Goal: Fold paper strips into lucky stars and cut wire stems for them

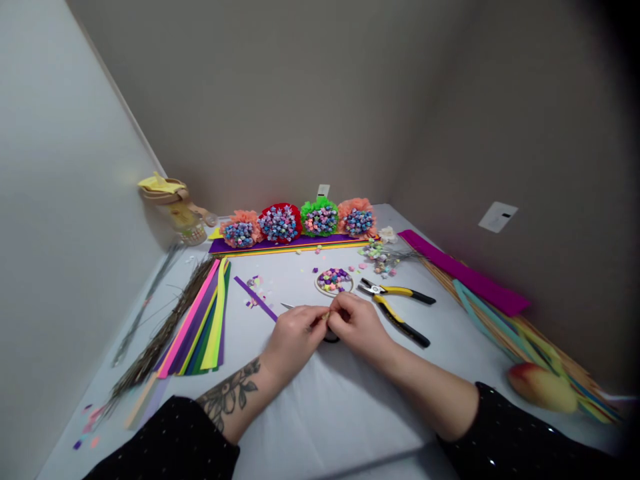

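My left hand (298, 332) and my right hand (359, 327) meet fingertip to fingertip over the middle of the table. Both are closed in a pinch around a tiny yellowish piece (326, 317), mostly covered by the fingers. Under the hands lie scissors, with a pointed blade (287, 306) poking out at the left and a dark handle loop (331, 337) below. Just beyond them is a round dish (317, 285) of small folded paper stars (334, 278). Beside my left hand lies a purple paper strip (256, 298).
Pliers with yellow-black handles (400, 291) lie open at the right. Colored paper strips (193, 327) and dark twigs (160, 333) fill the left. Several star-filled crepe flowers (280, 223) line the back. A mango (543, 387) and a magenta sheet (465, 273) are at right.
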A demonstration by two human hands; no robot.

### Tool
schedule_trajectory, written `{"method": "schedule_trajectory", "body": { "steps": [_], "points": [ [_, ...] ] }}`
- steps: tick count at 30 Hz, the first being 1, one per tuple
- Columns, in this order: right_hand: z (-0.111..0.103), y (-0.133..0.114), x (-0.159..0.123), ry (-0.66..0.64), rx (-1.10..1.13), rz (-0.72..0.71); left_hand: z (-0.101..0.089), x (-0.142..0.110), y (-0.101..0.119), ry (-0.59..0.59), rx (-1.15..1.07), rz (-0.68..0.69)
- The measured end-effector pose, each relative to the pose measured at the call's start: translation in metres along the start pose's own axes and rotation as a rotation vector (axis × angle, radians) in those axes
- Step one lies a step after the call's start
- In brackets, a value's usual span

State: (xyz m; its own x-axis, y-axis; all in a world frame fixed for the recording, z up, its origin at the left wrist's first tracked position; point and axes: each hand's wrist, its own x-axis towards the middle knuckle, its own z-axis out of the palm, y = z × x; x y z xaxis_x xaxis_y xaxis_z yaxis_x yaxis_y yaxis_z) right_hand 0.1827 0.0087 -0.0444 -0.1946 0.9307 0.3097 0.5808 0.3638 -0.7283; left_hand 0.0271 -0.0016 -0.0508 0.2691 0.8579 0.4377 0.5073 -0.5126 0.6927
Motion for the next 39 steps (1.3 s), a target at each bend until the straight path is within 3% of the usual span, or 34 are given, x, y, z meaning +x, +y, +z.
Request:
{"method": "schedule_trajectory", "body": {
  "steps": [4, 6, 10, 14, 17, 20, 25, 28, 31, 35, 39],
  "points": [
    [-0.001, 0.004, 0.0, 0.001, -0.085, -0.14, 0.0, 0.005, 0.004, -0.064, -0.228, -0.309],
    [-0.001, 0.005, -0.001, -0.007, -0.126, -0.184, -0.001, 0.006, 0.004, -0.093, -0.27, -0.385],
    [0.0, 0.005, -0.001, -0.037, -0.138, -0.177, -0.004, 0.007, 0.004, -0.109, -0.232, -0.384],
    [-0.003, 0.004, 0.003, -0.068, -0.006, -0.023, -0.004, 0.006, 0.002, -0.084, -0.36, -0.505],
    [-0.007, 0.006, 0.006, -0.121, -0.007, 0.021, -0.004, 0.009, -0.001, 0.022, -0.46, -0.55],
    [-0.009, 0.006, 0.008, -0.286, -0.166, -0.014, -0.005, 0.014, -0.006, 0.177, -0.546, -0.585],
    [-0.015, 0.0, 0.006, -0.426, -0.377, 0.125, -0.006, 0.019, -0.012, 0.336, -0.768, -0.583],
    [-0.02, -0.003, 0.004, -0.464, -0.468, 0.108, -0.007, 0.019, -0.011, 0.343, -0.912, -0.544],
    [-0.021, -0.002, 0.002, -0.432, -0.496, 0.092, -0.009, 0.019, -0.006, 0.228, -1.136, -0.527],
    [-0.018, 0.003, 0.005, -0.33, -0.178, 0.17, -0.014, 0.016, 0.002, -0.004, -1.378, -0.498],
    [-0.021, 0.004, 0.011, -0.284, 0.451, 0.428, -0.018, 0.014, 0.007, -0.123, -1.476, -0.478]
  ]
}}
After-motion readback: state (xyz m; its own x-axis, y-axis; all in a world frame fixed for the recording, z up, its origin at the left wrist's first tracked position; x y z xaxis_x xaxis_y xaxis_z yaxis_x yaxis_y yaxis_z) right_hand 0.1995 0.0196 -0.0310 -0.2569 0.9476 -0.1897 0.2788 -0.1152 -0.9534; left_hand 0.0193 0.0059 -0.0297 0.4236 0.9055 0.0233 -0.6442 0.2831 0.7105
